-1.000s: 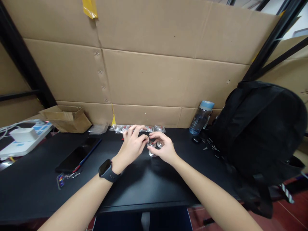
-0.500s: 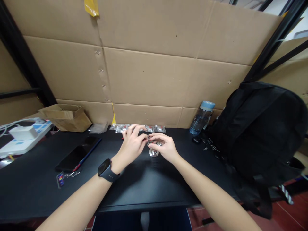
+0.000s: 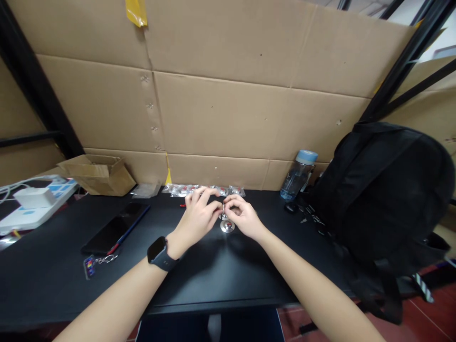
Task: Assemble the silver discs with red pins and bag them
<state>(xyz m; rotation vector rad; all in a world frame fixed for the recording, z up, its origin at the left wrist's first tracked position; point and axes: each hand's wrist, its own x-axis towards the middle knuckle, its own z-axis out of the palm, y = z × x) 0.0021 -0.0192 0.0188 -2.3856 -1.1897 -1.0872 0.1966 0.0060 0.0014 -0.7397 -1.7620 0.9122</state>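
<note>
My left hand (image 3: 202,212) and my right hand (image 3: 244,217) meet over the black table (image 3: 213,280), thumbs and forefingers pinched together. Between the fingertips is a small, thin, shiny metal piece (image 3: 223,212), mostly hidden, so its kind is unclear. Just below the fingers lies a round silver disc (image 3: 227,226) with a raised middle and a reddish spot. Behind my hands, along the cardboard wall, runs a row of similar silver pieces in clear plastic bags (image 3: 236,191). A small red item (image 3: 183,205) shows beside my left fingers.
At left are a phone (image 3: 116,228), a key ring with a charm (image 3: 90,267), flat clear bags (image 3: 146,190), an open cardboard box (image 3: 99,173) and a power strip (image 3: 39,204). To the right stand a water bottle (image 3: 298,175), keys (image 3: 313,216) and a black backpack (image 3: 388,190).
My right hand has drawn its fingers into a tighter pinch and shifted slightly right. The left hand has moved slightly right and down. The silver disc below stays put, more fully visible.
</note>
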